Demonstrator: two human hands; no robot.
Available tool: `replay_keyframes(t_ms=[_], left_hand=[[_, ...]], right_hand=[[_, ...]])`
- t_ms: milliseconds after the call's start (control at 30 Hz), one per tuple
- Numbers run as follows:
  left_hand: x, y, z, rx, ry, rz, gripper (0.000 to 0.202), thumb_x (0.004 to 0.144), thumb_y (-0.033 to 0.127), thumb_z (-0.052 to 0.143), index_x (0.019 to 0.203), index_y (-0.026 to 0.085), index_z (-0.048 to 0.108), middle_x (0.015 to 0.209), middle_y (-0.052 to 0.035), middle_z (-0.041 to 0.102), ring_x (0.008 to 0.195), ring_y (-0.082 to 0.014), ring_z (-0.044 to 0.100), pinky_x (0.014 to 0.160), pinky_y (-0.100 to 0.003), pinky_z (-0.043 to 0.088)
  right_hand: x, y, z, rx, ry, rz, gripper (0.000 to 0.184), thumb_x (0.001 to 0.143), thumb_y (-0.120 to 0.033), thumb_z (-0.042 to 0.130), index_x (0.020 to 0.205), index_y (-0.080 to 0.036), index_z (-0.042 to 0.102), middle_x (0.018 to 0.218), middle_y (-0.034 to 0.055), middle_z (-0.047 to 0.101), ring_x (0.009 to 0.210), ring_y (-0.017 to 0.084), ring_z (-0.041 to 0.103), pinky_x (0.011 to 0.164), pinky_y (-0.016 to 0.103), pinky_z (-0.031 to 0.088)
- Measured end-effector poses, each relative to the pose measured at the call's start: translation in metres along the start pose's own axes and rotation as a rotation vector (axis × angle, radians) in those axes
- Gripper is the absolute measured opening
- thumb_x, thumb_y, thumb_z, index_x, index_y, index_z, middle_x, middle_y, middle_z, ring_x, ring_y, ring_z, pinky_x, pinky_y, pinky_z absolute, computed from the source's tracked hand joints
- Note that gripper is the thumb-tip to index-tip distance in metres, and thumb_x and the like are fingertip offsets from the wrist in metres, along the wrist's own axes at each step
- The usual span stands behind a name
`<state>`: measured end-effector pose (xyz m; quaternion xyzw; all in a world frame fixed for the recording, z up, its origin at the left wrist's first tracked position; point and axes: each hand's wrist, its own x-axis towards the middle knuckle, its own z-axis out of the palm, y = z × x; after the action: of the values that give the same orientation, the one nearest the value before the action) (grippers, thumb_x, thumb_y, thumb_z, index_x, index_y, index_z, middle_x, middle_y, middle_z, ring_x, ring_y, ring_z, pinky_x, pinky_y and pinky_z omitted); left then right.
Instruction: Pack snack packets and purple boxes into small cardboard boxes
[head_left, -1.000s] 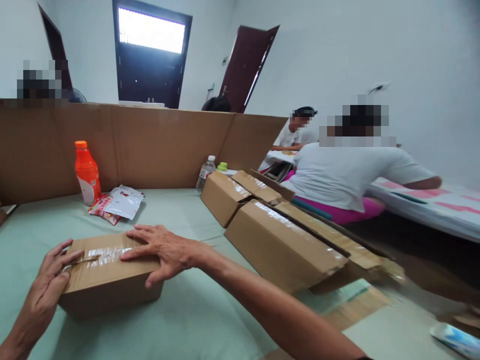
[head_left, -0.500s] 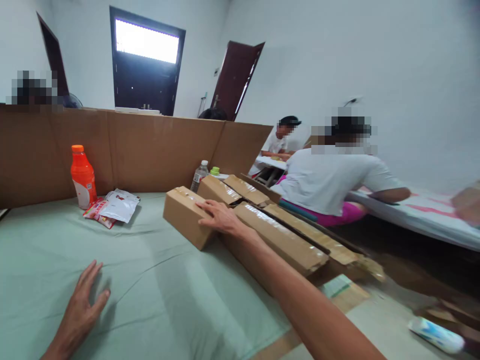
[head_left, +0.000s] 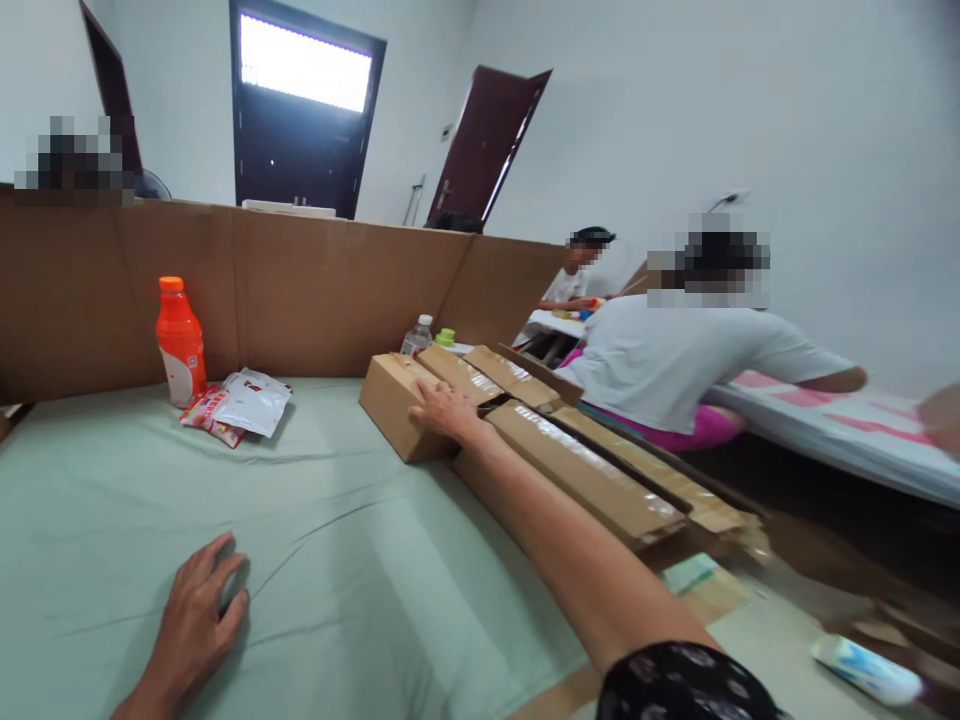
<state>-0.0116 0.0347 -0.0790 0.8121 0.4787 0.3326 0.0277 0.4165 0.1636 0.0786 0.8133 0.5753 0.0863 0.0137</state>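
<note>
My right hand (head_left: 445,411) lies flat, fingers spread, on top of a taped cardboard box (head_left: 396,405) at the right side of the green-covered table (head_left: 330,560). That box sits pressed against a row of similar taped boxes (head_left: 577,470) to its right. My left hand (head_left: 196,625) rests on the green cloth near the front edge, fingers loosely curled down onto the surface and holding nothing.
An orange drink bottle (head_left: 178,341) and several snack packets (head_left: 240,403) stand at the back left. A clear water bottle (head_left: 418,335) sits behind the boxes. A cardboard wall (head_left: 300,290) borders the table's back. A person in a white shirt (head_left: 690,365) leans over a neighbouring table.
My right hand carried the box from in front of me to the right and set it against the row of boxes. My left hand let go and dropped to the cloth.
</note>
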Motion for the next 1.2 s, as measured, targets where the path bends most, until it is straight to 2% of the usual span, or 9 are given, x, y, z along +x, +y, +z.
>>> replay_keyframes(t_ms=[267, 367, 433, 500, 600, 700, 800, 1000, 1200], left_hand=[[0.003, -0.008, 0.004, -0.008, 0.006, 0.042, 0.03, 0.09, 0.031, 0.053, 0.107, 0.024, 0.076, 0.129, -0.014, 0.071, 0.112, -0.0352, 0.07, 0.092, -0.053, 0.06], [0.005, -0.008, 0.004, -0.023, 0.007, 0.055, 0.029, 0.09, 0.032, 0.053, 0.106, 0.025, 0.077, 0.128, -0.0142, 0.071, 0.11, -0.0353, 0.071, 0.09, -0.053, 0.06], [0.006, -0.006, 0.003, -0.031, 0.004, 0.056, 0.029, 0.09, 0.033, 0.052, 0.105, 0.024, 0.076, 0.127, -0.0153, 0.071, 0.11, -0.036, 0.071, 0.09, -0.055, 0.06], [0.007, -0.002, 0.001, -0.034, -0.007, 0.041, 0.029, 0.09, 0.031, 0.052, 0.104, 0.023, 0.076, 0.126, -0.0158, 0.071, 0.11, -0.0364, 0.07, 0.091, -0.057, 0.059], [0.006, 0.006, -0.003, -0.026, -0.038, 0.001, 0.028, 0.088, 0.026, 0.054, 0.106, 0.023, 0.075, 0.128, -0.0149, 0.069, 0.115, -0.0351, 0.068, 0.096, -0.056, 0.057], [0.004, 0.015, -0.009, -0.012, -0.082, -0.036, 0.029, 0.086, 0.021, 0.057, 0.109, 0.023, 0.074, 0.134, -0.0141, 0.067, 0.121, -0.033, 0.066, 0.102, -0.052, 0.056], [0.002, 0.022, -0.019, 0.008, -0.101, -0.075, 0.031, 0.084, 0.019, 0.06, 0.112, 0.022, 0.073, 0.138, -0.0152, 0.064, 0.125, -0.0315, 0.064, 0.102, -0.049, 0.057], [0.021, 0.01, -0.074, 0.088, -0.021, -0.176, 0.046, 0.083, 0.022, 0.065, 0.13, 0.02, 0.066, 0.15, -0.0178, 0.052, 0.135, -0.0333, 0.056, 0.107, -0.05, 0.053], [0.076, -0.078, -0.181, 0.347, 0.248, -0.416, 0.058, 0.079, 0.023, 0.071, 0.135, 0.017, 0.059, 0.158, -0.0203, 0.037, 0.146, -0.0407, 0.041, 0.122, -0.057, 0.034]], right_hand=[[0.007, -0.007, -0.023, -0.033, -0.03, 0.02, 0.042, 0.097, -0.04, 0.066, 0.133, -0.019, 0.06, 0.137, 0.0106, 0.06, 0.118, 0.027, 0.062, 0.099, 0.052, 0.053], [-0.003, -0.024, -0.032, -0.027, 0.083, -0.016, 0.056, 0.098, -0.039, 0.062, 0.148, -0.016, 0.049, 0.157, 0.0184, 0.043, 0.144, 0.038, 0.039, 0.115, 0.064, 0.032], [-0.014, -0.045, -0.03, -0.001, 0.152, -0.123, 0.063, 0.1, -0.036, 0.057, 0.155, -0.013, 0.038, 0.165, 0.0225, 0.029, 0.154, 0.041, 0.017, 0.12, 0.063, 0.019], [-0.028, -0.073, -0.018, 0.04, 0.15, -0.282, 0.057, 0.1, -0.039, 0.056, 0.151, -0.015, 0.045, 0.166, 0.02, 0.031, 0.155, 0.038, 0.015, 0.121, 0.056, 0.02], [-0.049, -0.121, 0.017, 0.12, 0.07, -0.475, 0.045, 0.097, -0.046, 0.062, 0.134, -0.02, 0.061, 0.154, 0.013, 0.049, 0.144, 0.033, 0.04, 0.115, 0.053, 0.035], [-0.069, -0.162, 0.057, 0.198, 0.02, -0.503, 0.045, 0.098, -0.047, 0.063, 0.133, -0.019, 0.06, 0.142, 0.011, 0.058, 0.126, 0.029, 0.058, 0.105, 0.054, 0.047], [-0.081, -0.185, 0.086, 0.243, 0.031, -0.445, 0.045, 0.103, -0.044, 0.054, 0.14, -0.018, 0.056, 0.149, 0.015, 0.053, 0.134, 0.03, 0.053, 0.109, 0.052, 0.044], [-0.088, -0.187, 0.116, 0.263, 0.07, -0.413, 0.047, 0.106, -0.037, 0.04, 0.145, -0.015, 0.052, 0.155, 0.0182, 0.049, 0.144, 0.03, 0.044, 0.113, 0.045, 0.037], [-0.085, -0.184, 0.139, 0.29, 0.15, -0.452, 0.045, 0.104, -0.035, 0.038, 0.139, -0.013, 0.057, 0.148, 0.0201, 0.056, 0.138, 0.032, 0.051, 0.107, 0.046, 0.042]])
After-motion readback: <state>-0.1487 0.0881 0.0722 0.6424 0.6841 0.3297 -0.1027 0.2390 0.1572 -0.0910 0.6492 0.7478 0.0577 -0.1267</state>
